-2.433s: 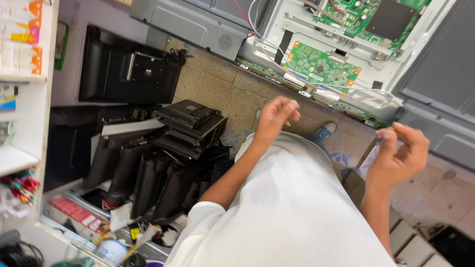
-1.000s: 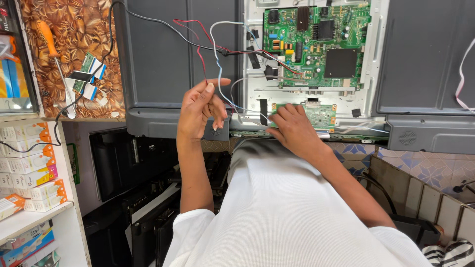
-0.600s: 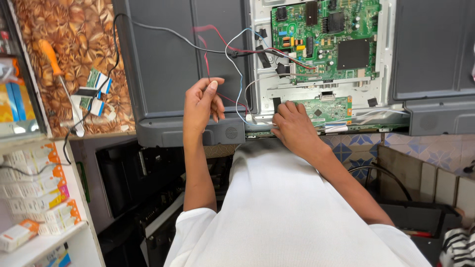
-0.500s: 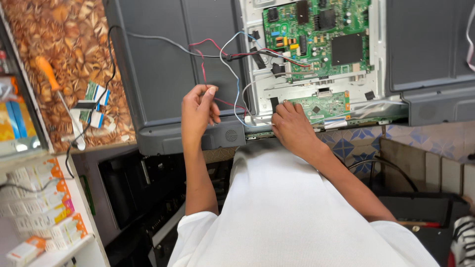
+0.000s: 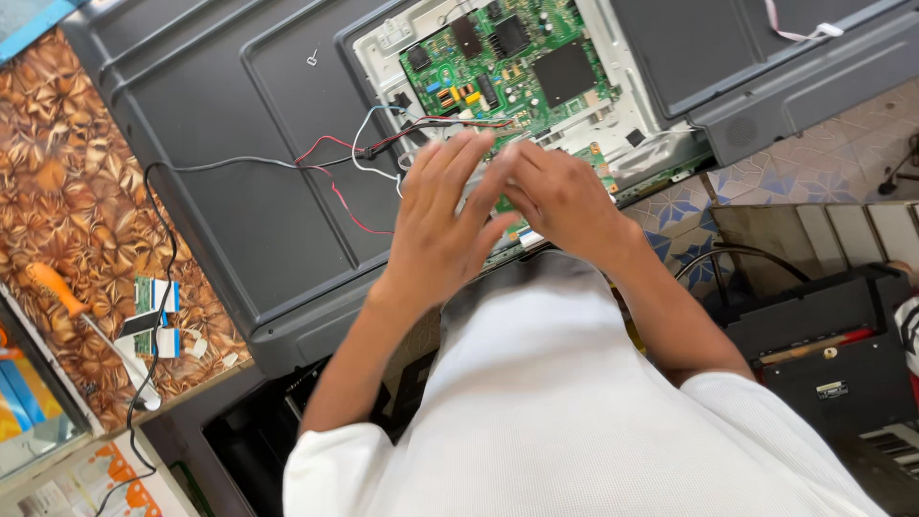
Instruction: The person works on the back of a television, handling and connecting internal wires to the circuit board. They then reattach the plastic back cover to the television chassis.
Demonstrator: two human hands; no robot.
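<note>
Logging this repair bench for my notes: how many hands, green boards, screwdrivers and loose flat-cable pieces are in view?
Bare hands: 2 (left hand, right hand)
Large green circuit board: 1
Orange-handled screwdriver: 1
Small blue-ended flat-cable pieces: 2
Total: 6

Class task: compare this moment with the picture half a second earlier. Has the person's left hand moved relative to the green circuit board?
Yes. The left hand has closed in toward the green circuit board, now meeting the right hand just below it.

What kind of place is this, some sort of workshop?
Most likely an electronics repair shop. A flat television lies opened on its back with its green circuit board and loose wires exposed, and an orange-handled screwdriver lies on the patterned bench beside it.
</note>
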